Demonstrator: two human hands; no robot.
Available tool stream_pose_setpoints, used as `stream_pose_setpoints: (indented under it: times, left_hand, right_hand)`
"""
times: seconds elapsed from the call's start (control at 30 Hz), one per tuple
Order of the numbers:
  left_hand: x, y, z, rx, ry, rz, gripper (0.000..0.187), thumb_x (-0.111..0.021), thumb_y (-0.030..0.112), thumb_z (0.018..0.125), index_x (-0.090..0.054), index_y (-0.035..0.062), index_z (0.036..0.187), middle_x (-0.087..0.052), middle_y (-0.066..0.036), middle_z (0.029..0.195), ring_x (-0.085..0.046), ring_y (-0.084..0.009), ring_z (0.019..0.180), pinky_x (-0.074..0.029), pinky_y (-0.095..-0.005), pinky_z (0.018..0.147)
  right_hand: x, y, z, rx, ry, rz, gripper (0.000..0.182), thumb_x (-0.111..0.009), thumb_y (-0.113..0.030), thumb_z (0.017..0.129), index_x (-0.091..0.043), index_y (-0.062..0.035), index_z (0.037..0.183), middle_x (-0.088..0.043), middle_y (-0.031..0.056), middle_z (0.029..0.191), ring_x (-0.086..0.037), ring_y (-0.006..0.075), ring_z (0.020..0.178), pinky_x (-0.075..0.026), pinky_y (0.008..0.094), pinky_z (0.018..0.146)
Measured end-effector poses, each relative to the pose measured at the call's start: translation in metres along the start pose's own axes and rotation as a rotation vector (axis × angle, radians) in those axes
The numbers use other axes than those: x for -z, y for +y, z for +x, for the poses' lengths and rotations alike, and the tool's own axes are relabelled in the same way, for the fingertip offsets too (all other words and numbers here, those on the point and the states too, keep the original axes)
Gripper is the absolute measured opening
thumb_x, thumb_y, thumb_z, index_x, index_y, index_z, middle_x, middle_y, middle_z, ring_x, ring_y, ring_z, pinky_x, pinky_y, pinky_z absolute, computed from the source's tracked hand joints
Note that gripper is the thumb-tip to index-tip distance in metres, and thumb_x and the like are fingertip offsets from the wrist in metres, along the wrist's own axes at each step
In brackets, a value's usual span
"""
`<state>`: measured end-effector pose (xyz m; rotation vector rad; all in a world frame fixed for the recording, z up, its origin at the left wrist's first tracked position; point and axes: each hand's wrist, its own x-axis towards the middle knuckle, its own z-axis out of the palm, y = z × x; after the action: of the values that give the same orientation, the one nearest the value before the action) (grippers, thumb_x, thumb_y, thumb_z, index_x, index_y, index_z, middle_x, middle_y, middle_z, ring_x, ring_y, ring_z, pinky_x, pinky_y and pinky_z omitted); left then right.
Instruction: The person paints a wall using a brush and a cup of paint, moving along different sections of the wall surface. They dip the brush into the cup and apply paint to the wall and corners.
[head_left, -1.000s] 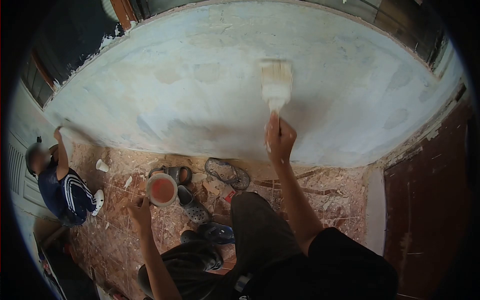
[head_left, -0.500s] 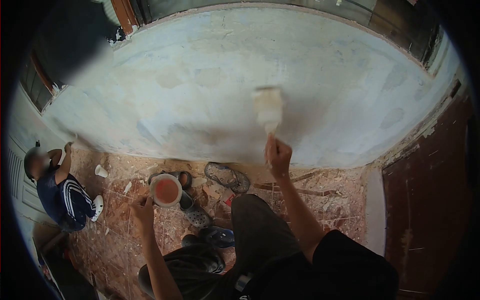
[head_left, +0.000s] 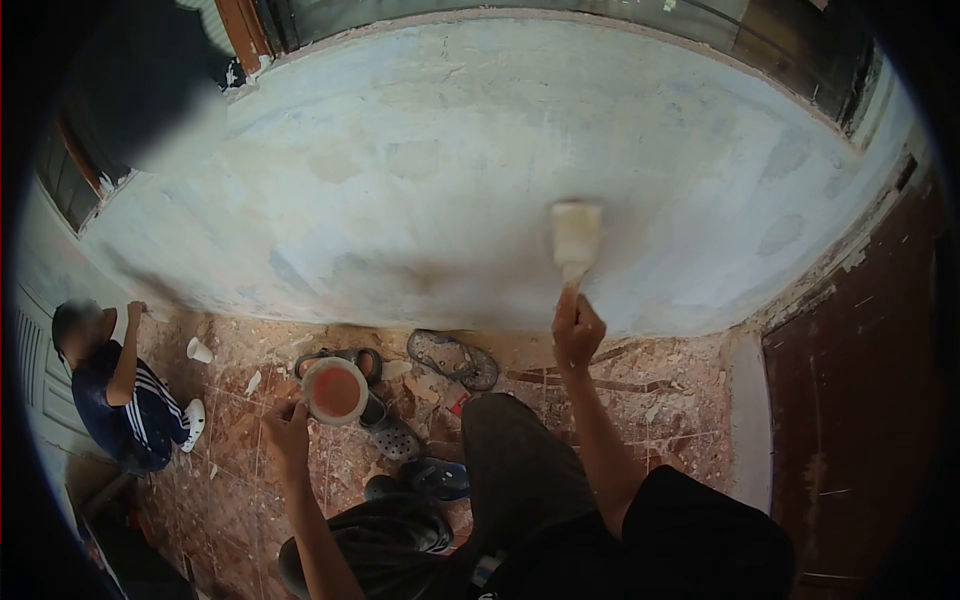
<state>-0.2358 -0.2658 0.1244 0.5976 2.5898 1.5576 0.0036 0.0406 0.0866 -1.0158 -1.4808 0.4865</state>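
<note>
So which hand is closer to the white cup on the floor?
Left. The left hand is a bit right of and below the white cup in the picture; the right hand, holding the brush, is much farther right.

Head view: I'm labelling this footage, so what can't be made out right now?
All in the head view:
Brush: blur hides whether its bristles touch the wall.
Cup: the left grip covers the part it holds.
Co-worker's raised hand: too small to tell whether it holds anything.
Red packet: any print is too small to read.
</note>
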Motion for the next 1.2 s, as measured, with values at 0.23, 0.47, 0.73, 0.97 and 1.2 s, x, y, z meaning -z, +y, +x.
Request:
stream_pose_setpoints:
  times: [0.23, 0.47, 0.73, 0.97, 1.2]
  left_hand:
    - [0.001, 0.008, -0.004, -0.006, 0.002, 0.081, 0.013, -0.058, 0.006, 0.07, -0.061, -0.0062, 0.074, -0.061, -0.011, 0.063, -0.056, -0.0127, 0.055, -0.043, -0.0248, 0.053]
    - [-0.002, 0.005, -0.01, -0.009, -0.042, 0.024, 0.013, -0.056, 0.002, 0.07, -0.061, -0.0064, 0.077, -0.061, -0.011, 0.064, -0.056, -0.0122, 0.056, -0.043, -0.0244, 0.052]
    - [0.0, 0.024, -0.018, 0.043, -0.017, 0.137, 0.01, -0.058, 0.001, 0.07, -0.06, -0.0068, 0.076, -0.06, -0.01, 0.063, -0.056, -0.0118, 0.056, -0.043, -0.0237, 0.052]
    - [0.0, 0.014, -0.017, 0.011, -0.03, 0.138, 0.009, -0.058, 0.001, 0.071, -0.06, -0.006, 0.076, -0.06, -0.01, 0.065, -0.056, -0.0113, 0.056, -0.043, -0.0234, 0.052]
    - [0.002, 0.014, -0.023, -0.007, -0.051, 0.111, 0.009, -0.058, 0.0, 0.071, -0.06, -0.0056, 0.077, -0.059, -0.008, 0.063, -0.055, -0.0098, 0.055, -0.042, -0.0222, 0.051]
  right_hand:
    - [0.009, -0.061, 0.077, 0.237, 0.079, 0.148, 0.017, -0.05, -0.012, 0.084, -0.055, 0.0024, 0.091, -0.05, 0.0093, 0.061, -0.044, 0.0172, 0.043, -0.036, 0.03, 0.042]
    - [-0.007, -0.026, 0.048, 0.335, -0.007, -0.076, 0.033, -0.051, -0.005, 0.082, -0.046, 0.0045, 0.113, -0.043, 0.0116, 0.077, -0.046, 0.0214, 0.063, -0.04, 0.0327, 0.055]
    - [0.017, -0.006, 0.028, 0.307, -0.062, -0.065, 0.029, -0.06, -0.003, 0.075, -0.055, -0.0005, 0.104, -0.046, 0.0098, 0.077, -0.048, 0.0202, 0.063, -0.042, 0.0316, 0.053]
    - [-0.013, -0.048, 0.084, 0.309, 0.087, 0.103, 0.029, -0.06, -0.004, 0.075, -0.055, -0.0004, 0.104, -0.051, 0.0096, 0.075, -0.052, 0.0193, 0.059, -0.043, 0.0297, 0.05]
    - [-0.059, 0.038, -0.033, 0.048, 0.001, -0.063, 0.03, -0.058, -0.018, 0.079, -0.055, 0.0031, 0.099, -0.053, 0.0125, 0.071, -0.051, 0.0258, 0.059, -0.042, 0.0337, 0.055]
